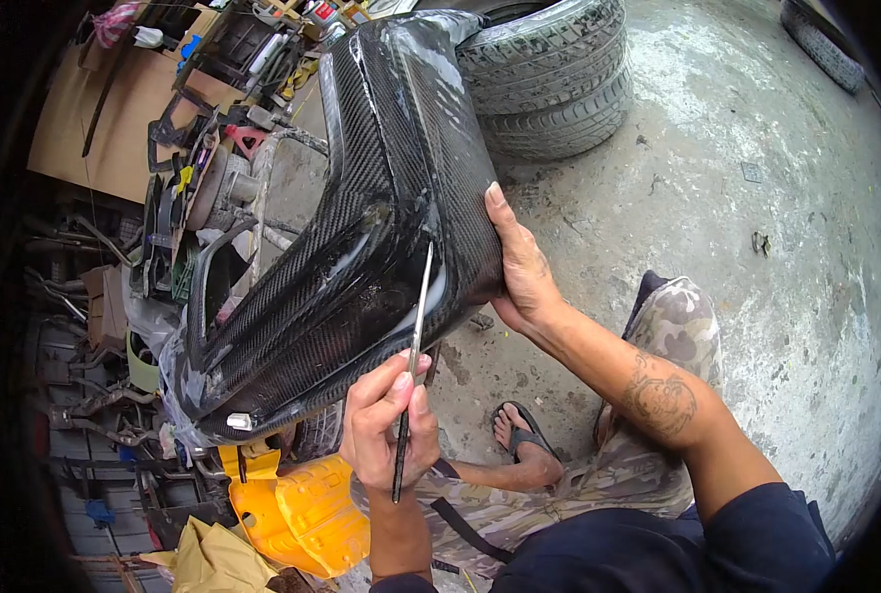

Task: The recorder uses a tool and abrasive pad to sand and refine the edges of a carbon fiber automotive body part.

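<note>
A glossy black carbon-fibre panel [361,158], with ridges, pale patches and whitish streaks, slants across the middle, its upper end by two stacked tyres [544,59]. My right hand [524,272] grips the panel's right edge, thumb on the outer face and other fingers mostly hidden behind it. My left hand [386,425] is closed around a thin rod-like tool [418,331], silver above and dark at the lower end. The tool's tip is at a dark wet-looking area in the panel's bend; whether it touches is unclear. A small pale piece [239,421] sits near the panel's lower left end.
Piled tools and parts [124,385] crowd the left, with a brown board [84,128] behind. A yellow plastic part [302,519] lies at lower left. Another tyre [821,49] is at upper right. My sandalled foot [519,435] rests on the concrete floor [776,326].
</note>
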Demonstrator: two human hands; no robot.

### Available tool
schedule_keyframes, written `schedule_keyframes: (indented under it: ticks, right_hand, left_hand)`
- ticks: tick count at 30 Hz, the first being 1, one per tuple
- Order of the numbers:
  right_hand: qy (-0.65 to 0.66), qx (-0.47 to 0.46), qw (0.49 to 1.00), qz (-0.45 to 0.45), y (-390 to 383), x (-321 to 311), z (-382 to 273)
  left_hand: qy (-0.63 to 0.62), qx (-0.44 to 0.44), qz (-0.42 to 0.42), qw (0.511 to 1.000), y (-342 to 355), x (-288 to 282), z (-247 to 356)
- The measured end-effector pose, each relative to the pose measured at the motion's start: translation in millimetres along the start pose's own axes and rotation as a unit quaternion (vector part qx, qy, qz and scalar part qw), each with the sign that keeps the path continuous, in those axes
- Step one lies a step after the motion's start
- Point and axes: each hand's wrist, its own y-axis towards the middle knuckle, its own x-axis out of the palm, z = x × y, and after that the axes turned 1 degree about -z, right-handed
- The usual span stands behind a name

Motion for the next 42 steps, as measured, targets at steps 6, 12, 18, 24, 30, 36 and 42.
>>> schedule_keyframes:
  ticks: [6, 12, 18, 24, 30, 36, 42]
  right_hand:
    - [-0.015, 0.006, 1.000, 0.004, -4.1, -1.9, -2.5]
    - [-0.012, -0.001, 1.000, 0.001, -5.2, 1.0, -5.0]
    - [-0.014, 0.002, 1.000, 0.009, -4.2, 0.1, -3.3]
    - [-0.015, 0.002, 1.000, 0.009, -3.5, 1.2, -2.6]
    - [0.005, 0.008, 1.000, 0.006, -5.4, 4.1, -3.9]
    - [0.011, 0.014, 1.000, 0.010, -4.8, 5.9, -3.3]
    - [-0.008, -0.008, 1.000, -0.001, -1.2, 1.3, 0.2]
  left_hand:
    - [0.002, -0.024, 0.006, 1.000, 4.0, 6.0, 7.0]
    - [0.035, 0.002, -0.001, 0.999, 13.1, 11.8, 1.6]
    - [-0.032, -0.004, 0.042, 0.999, -2.9, 8.6, -1.6]
    - [-0.002, -0.004, 0.032, 0.999, -0.5, 10.4, -1.2]
    - [0.032, 0.004, 0.037, 0.999, 4.9, 14.0, -2.6]
    - [0.015, 0.000, 0.044, 0.999, 4.2, 10.5, 1.3]
    - [0.025, 0.005, 0.035, 0.999, 6.9, 10.7, 1.5]
